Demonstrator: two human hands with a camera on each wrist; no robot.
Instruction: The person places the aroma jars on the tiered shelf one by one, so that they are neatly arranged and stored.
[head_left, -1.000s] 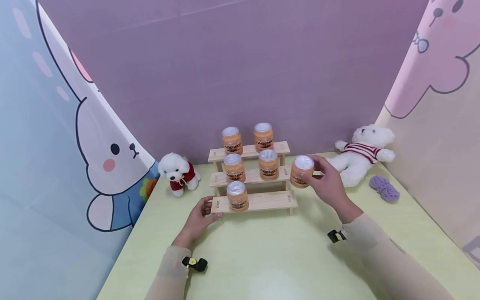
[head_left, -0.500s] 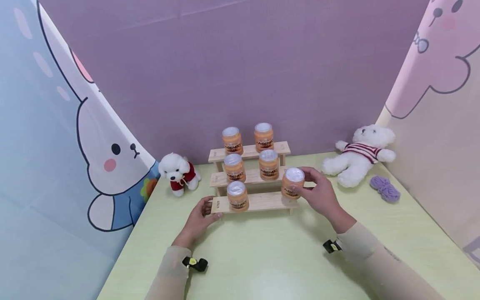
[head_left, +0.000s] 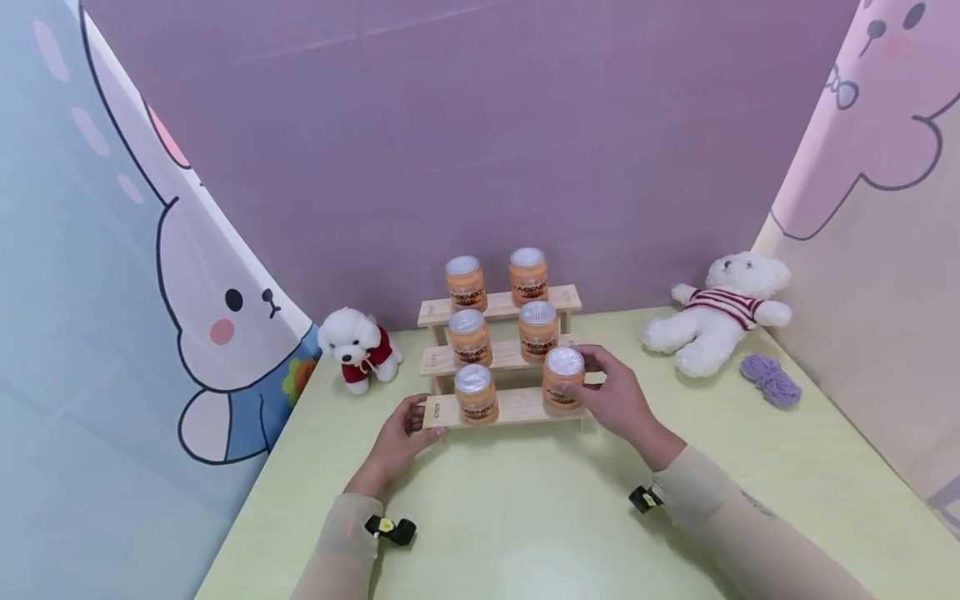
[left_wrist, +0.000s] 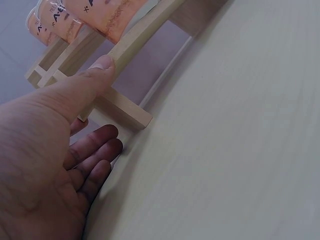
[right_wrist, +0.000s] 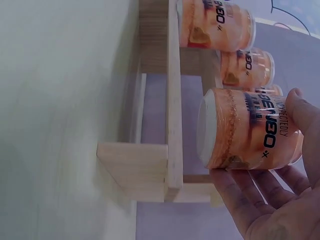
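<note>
Right hand [head_left: 618, 400] grips round orange jar [head_left: 563, 378] w/ white lid; left hand [head_left: 397, 437], fingers relaxed, steadies wooden rack [head_left: 517, 405].

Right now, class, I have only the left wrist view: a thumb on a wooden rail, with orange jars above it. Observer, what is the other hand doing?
Observer: The right hand grips an orange jar over the right end of the wooden rack's bottom step.
Operator: Is it set down?
Observer: Not quite. The right wrist view shows a gap between its base and the step.
Operator: How many jars stand on the rack?
Observer: Five: two on the top step, two on the middle step, and one lone jar at the left of the bottom step.
</note>
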